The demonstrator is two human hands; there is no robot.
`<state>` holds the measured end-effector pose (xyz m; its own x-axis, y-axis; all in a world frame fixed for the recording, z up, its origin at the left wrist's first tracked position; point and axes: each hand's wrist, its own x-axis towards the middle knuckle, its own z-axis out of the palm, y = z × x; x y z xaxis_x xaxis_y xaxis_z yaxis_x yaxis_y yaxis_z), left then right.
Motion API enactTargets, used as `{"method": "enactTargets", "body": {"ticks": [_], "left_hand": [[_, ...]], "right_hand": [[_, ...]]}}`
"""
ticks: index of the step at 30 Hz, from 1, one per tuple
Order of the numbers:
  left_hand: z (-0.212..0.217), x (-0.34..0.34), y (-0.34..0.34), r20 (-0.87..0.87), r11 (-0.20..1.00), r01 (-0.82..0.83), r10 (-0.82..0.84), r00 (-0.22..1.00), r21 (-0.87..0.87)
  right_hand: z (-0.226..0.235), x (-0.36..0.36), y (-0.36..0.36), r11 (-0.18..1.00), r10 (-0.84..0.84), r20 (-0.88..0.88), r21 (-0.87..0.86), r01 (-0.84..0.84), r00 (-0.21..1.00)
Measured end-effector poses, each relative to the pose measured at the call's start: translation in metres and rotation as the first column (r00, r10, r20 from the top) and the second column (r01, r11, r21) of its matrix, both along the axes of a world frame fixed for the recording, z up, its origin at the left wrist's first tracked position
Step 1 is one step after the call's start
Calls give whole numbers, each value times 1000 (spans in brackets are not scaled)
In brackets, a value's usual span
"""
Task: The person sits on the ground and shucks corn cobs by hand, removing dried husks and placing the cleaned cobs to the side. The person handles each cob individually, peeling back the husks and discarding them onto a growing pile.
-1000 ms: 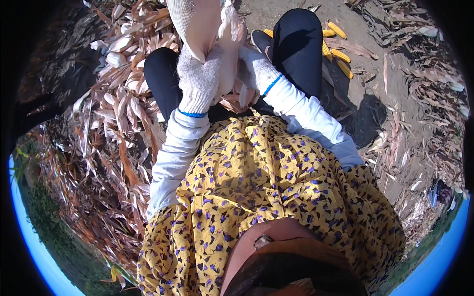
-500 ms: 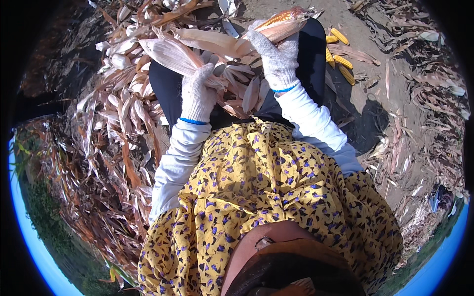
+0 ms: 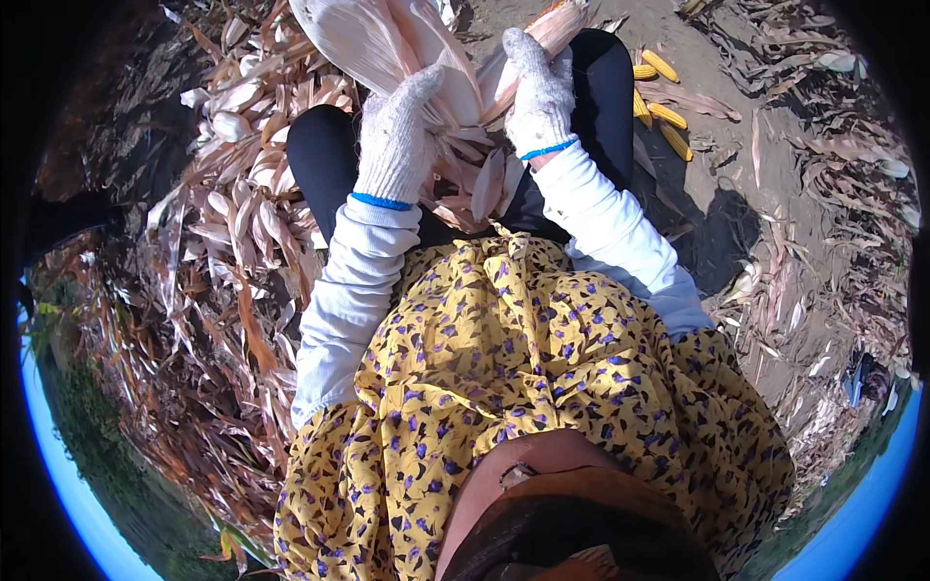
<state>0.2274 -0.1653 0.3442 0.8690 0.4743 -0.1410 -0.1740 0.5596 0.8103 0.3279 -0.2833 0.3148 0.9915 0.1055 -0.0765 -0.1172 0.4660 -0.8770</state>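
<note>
Bare dirt ground (image 3: 775, 194) — three husked cobs (image 3: 662, 92), two gloved hands (image 3: 465, 116) on husks (image 3: 387, 44).

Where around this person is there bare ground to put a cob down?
Bare dirt lies on the person's right, between the yellow cobs and the scattered husks further out. The left side is crowded with piled dry husks, and both gloved hands grip husk over the lap.
</note>
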Motion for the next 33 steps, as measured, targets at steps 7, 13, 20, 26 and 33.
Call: {"method": "enactTargets", "body": {"ticks": [7, 13, 20, 26, 33], "left_hand": [[-13, 2, -8, 145, 953, -177, 144, 979, 245], [-5, 12, 0, 43, 893, 82, -70, 997, -443], [32, -11, -18, -349, 929, 328, -253, 902, 174], [53, -53, 3, -6, 980, 185, -186, 982, -74], [5, -22, 5, -288, 828, 42, 146, 946, 559]], "right_hand": [[0, 15, 1, 916, 312, -172, 315, -248, 934], [-26, 29, 8, 861, 507, -333, 233, -451, 795], [-35, 27, 20, 883, 281, -476, -211, -418, 833], [-26, 37, 4, 942, 313, -235, -46, -332, 920], [-29, 14, 23, 846, 525, -432, 355, -397, 733]]}}
